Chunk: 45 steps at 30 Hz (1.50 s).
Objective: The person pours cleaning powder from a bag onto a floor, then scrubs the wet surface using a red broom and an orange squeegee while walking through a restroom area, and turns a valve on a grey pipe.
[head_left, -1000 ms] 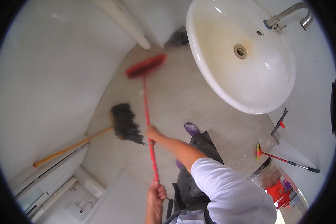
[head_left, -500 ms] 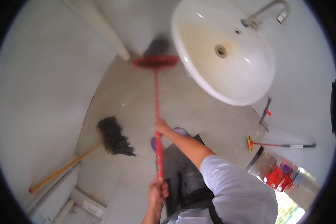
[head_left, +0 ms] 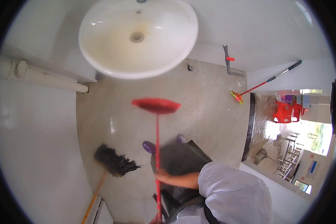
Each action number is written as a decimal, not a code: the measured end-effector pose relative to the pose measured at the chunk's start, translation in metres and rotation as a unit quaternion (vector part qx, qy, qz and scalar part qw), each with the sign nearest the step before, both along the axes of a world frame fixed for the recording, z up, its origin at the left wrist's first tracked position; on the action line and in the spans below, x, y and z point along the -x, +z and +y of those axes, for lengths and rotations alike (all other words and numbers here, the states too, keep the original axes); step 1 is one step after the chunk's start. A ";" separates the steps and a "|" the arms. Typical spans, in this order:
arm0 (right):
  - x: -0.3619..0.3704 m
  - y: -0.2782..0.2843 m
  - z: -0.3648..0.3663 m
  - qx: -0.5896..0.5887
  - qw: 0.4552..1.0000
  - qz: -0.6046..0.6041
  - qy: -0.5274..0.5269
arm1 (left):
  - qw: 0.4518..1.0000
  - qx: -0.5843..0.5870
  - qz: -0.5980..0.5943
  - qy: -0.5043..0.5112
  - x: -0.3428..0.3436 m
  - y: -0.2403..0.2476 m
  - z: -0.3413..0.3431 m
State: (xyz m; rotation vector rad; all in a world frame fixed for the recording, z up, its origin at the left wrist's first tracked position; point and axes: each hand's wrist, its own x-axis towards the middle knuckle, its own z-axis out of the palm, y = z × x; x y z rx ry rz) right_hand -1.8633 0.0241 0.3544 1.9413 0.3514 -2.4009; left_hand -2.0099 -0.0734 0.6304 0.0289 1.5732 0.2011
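A red broom (head_left: 156, 106) with a long red handle reaches away from me over the floor, its wide head in front of my feet. Fingers of my right hand (head_left: 162, 175) are closed round the middle of the handle. Down at the lower edge, my left hand (head_left: 155, 220) grips the handle close to its end, and most of that hand is cut off by the picture's edge. Whether the bristles touch the floor, I cannot tell.
A white washbasin (head_left: 138, 69) juts out ahead. To the left lies a black mop (head_left: 114, 159) with a wooden handle, and a white pipe (head_left: 52, 80) runs along the wall. At right are a grey pipe (head_left: 227, 61), a floor squeegee (head_left: 236, 97) and a doorway with red stools (head_left: 283, 112).
My view has turned right, so the basin sits farther left and the doorway shows more. The broom head has come back closer to my feet, with both hands still on the handle.
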 end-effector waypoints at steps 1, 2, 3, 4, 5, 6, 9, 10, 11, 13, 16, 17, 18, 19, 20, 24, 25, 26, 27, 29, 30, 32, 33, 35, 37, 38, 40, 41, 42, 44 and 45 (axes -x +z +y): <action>-0.016 -0.008 0.022 -0.058 0.997 -0.041 0.006 | 1.000 0.007 -0.023 0.001 -0.011 -0.013 0.021; -0.037 -0.023 0.052 -0.126 0.987 -0.073 0.075 | 0.995 0.062 -0.068 0.034 -0.024 -0.032 0.046; -0.055 -0.038 0.085 -0.133 0.981 -0.129 0.052 | 0.985 0.119 -0.107 0.062 -0.037 -0.052 0.072; -0.083 -0.053 0.122 -0.149 0.985 -0.087 0.015 | 0.984 0.107 -0.114 0.090 -0.058 -0.074 0.098; -0.104 -0.069 0.161 -0.229 0.951 -0.149 0.144 | 0.980 0.075 -0.136 0.125 -0.082 -0.094 0.118; -0.128 -0.078 0.187 -0.192 0.971 -0.128 0.054 | 0.978 0.095 -0.142 0.120 -0.101 -0.109 0.135; -0.172 -0.087 0.215 -0.173 0.973 -0.153 0.020 | 0.968 0.082 -0.186 0.145 -0.147 -0.117 0.148; -0.182 -0.085 0.209 -0.185 0.969 -0.162 0.010 | 0.968 0.068 -0.188 0.154 -0.161 -0.114 0.144; -0.187 -0.082 0.194 -0.195 0.968 -0.160 -0.005 | 0.974 0.091 -0.163 0.125 -0.168 -0.104 0.136; -0.200 -0.076 0.151 -0.282 0.942 -0.180 0.020 | 0.985 0.088 -0.122 0.080 -0.179 -0.086 0.118; -0.224 -0.076 0.088 -0.448 0.750 -0.238 0.423 | 0.966 0.161 -0.194 0.051 -0.171 -0.066 0.107; -0.238 -0.076 0.071 -0.365 0.877 -0.220 0.224 | 0.963 0.209 -0.169 0.021 -0.171 -0.064 0.109; -0.249 -0.074 0.055 -0.247 0.949 -0.190 0.042 | 0.962 0.225 -0.157 -0.009 -0.173 -0.065 0.116; -0.261 -0.071 0.042 -0.110 0.973 -0.155 -0.128 | 0.965 0.183 -0.185 -0.035 -0.179 -0.068 0.127; -0.282 -0.073 0.043 -0.082 0.954 -0.161 -0.241 | 0.966 0.164 -0.187 -0.075 -0.191 -0.076 0.143; -0.378 -0.092 0.097 -0.132 0.883 -0.209 -0.399 | 0.951 0.019 -0.157 -0.264 -0.269 -0.106 0.226; -0.401 -0.098 0.117 -0.129 0.873 -0.239 -0.405 | 0.941 -0.009 -0.161 -0.298 -0.286 -0.111 0.248; -0.421 -0.102 0.135 -0.145 0.868 -0.213 -0.424 | 0.941 0.003 -0.180 -0.288 -0.302 -0.117 0.269; -0.435 -0.105 0.151 -0.138 0.861 -0.207 -0.444 | 0.939 0.008 -0.201 -0.277 -0.314 -0.121 0.283; -0.447 -0.104 0.179 -0.148 0.843 -0.183 -0.484 | 0.946 0.010 -0.207 -0.250 -0.325 -0.123 0.300; -0.441 -0.101 0.189 -0.135 0.851 -0.203 -0.465 | 0.951 -0.005 -0.204 -0.233 -0.324 -0.123 0.302; -0.420 -0.093 0.216 -0.139 0.858 -0.203 -0.451 | 0.961 0.012 -0.199 -0.189 -0.309 -0.120 0.299; -0.402 -0.091 0.235 -0.235 0.883 -0.235 -0.330 | 0.964 -0.001 -0.213 -0.162 -0.297 -0.117 0.295; -0.356 -0.087 0.268 -0.289 0.897 -0.250 -0.221 | 0.974 0.005 -0.212 -0.085 -0.268 -0.111 0.287; -0.310 -0.082 0.280 -0.230 0.932 -0.128 -0.251 | 0.978 0.006 -0.210 -0.003 -0.234 -0.101 0.283; -0.291 -0.078 0.282 -0.275 0.938 -0.142 -0.153 | 0.984 -0.009 -0.179 -0.011 -0.221 -0.097 0.278; -0.261 -0.066 0.283 -0.219 0.940 -0.118 -0.235 | 0.980 0.016 -0.193 0.047 -0.203 -0.089 0.264; -0.252 -0.059 0.283 -0.273 0.942 -0.133 -0.142 | 0.975 0.022 -0.207 0.077 -0.197 -0.086 0.258; -0.243 -0.051 0.284 -0.294 0.942 -0.113 -0.117 | 0.972 0.027 -0.212 0.096 -0.194 -0.084 0.252; -0.236 -0.038 0.284 -0.333 0.934 -0.114 -0.067 | 0.957 0.036 -0.254 0.139 -0.195 -0.080 0.241; -0.237 -0.034 0.283 -0.311 0.941 -0.091 -0.095 | 0.961 0.034 -0.238 0.134 -0.199 -0.078 0.237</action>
